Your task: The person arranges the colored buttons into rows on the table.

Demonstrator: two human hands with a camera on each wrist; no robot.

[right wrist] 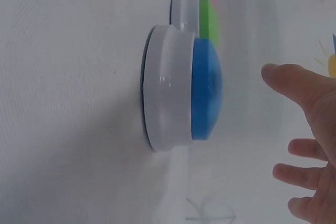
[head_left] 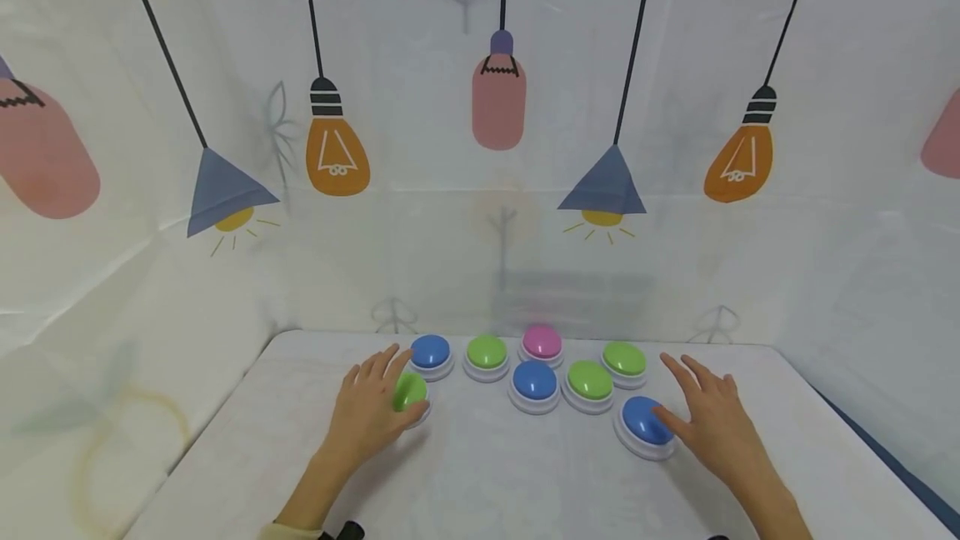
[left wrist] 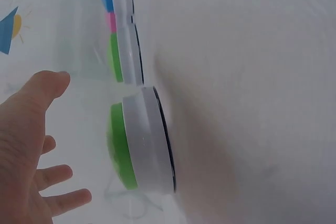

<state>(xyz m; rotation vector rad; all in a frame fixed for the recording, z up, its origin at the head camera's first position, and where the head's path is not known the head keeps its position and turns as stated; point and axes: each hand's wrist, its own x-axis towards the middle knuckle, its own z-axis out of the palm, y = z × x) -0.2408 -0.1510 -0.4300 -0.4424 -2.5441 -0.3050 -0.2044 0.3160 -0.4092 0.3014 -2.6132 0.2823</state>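
Empty and spread, the left hand (head_left: 367,408) hovers with the leftmost green button (head_left: 410,391) below its thumb side, the right hand (head_left: 715,422) likewise above the front blue button (head_left: 641,420)

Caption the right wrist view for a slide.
A right hand hovers above a blue button, a green button just beyond.

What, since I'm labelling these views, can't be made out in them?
Head: the left part of one green dome button, behind the left hand.
Head: the right edge of one blue dome button, behind the right hand.
Left wrist: most of the pink dome button, behind other buttons.
Right wrist: part of the right hand, cut off by the right edge.
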